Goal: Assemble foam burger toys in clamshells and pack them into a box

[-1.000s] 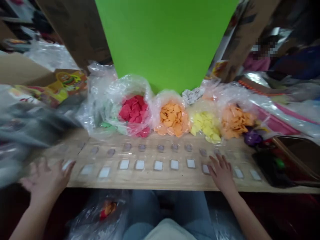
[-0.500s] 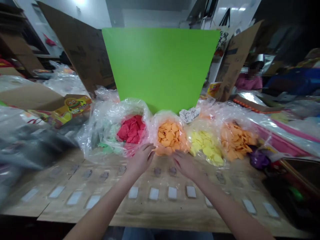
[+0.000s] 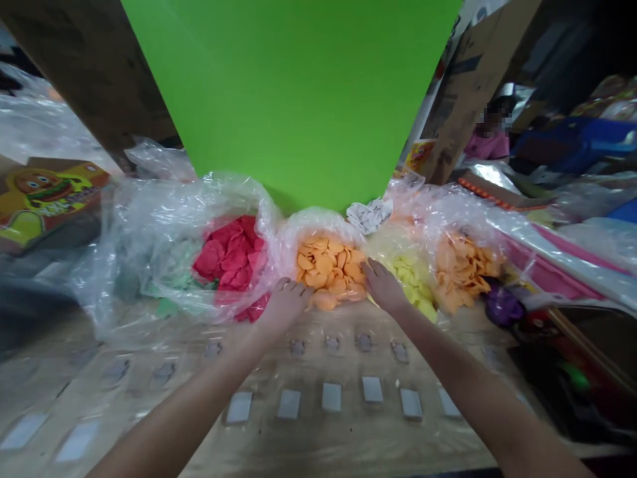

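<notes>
On the wooden table [image 3: 348, 441], going rightward from the bagged red pieces [image 3: 229, 255], my relaxed left hand [image 3: 284, 307] and right hand [image 3: 383, 287] grip nothing, resting open beside the bagged orange discs [image 3: 326, 272] between them, then bagged yellow pieces [image 3: 413, 285], below a green board [image 3: 288, 99].

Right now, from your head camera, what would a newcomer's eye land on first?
A huge bright green trapezoid sheet towers at the centre. Below it, open clear plastic bags in a row hold flat red pieces, orange pieces and yellow pieces. In front, the left hand and right hand reach either side of the orange pieces.
</notes>
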`<control>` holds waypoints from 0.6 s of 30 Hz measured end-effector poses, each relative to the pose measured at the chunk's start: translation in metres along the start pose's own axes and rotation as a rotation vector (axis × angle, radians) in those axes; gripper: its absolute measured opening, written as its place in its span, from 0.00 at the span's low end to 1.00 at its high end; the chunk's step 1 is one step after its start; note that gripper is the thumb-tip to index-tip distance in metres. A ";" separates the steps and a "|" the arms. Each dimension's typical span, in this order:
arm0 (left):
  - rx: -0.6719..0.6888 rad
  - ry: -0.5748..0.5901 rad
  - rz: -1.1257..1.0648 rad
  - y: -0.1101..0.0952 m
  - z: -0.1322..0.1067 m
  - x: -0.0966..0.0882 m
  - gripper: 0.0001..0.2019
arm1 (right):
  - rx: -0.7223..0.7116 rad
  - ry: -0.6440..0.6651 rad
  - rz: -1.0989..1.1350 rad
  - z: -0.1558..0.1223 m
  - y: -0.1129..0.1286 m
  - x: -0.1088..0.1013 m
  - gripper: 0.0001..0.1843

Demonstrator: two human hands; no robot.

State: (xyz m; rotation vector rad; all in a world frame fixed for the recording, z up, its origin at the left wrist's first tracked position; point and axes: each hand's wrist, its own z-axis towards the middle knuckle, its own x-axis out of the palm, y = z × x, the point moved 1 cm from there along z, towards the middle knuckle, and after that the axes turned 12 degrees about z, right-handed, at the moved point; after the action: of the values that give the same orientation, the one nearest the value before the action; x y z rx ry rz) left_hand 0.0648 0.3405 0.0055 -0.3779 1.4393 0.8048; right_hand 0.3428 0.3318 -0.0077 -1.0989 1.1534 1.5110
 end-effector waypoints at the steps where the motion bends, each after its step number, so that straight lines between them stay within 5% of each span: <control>1: 0.043 0.018 -0.016 -0.004 0.003 -0.001 0.12 | 0.031 -0.012 -0.004 0.002 0.007 -0.002 0.21; 8: 0.102 0.055 -0.062 -0.026 0.012 -0.002 0.10 | 0.447 0.016 0.021 0.032 0.045 -0.001 0.40; 14: 0.009 0.072 -0.085 -0.051 0.012 -0.007 0.12 | 0.431 -0.088 -0.032 0.006 0.090 0.020 0.28; 18: -0.041 0.056 -0.095 -0.055 0.006 -0.010 0.11 | 0.381 -0.141 -0.007 -0.005 0.090 0.018 0.26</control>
State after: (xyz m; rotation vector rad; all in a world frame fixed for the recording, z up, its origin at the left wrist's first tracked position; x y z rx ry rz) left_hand 0.1072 0.3043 0.0032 -0.5001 1.4472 0.7527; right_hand 0.2528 0.3159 -0.0111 -0.7261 1.2715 1.2727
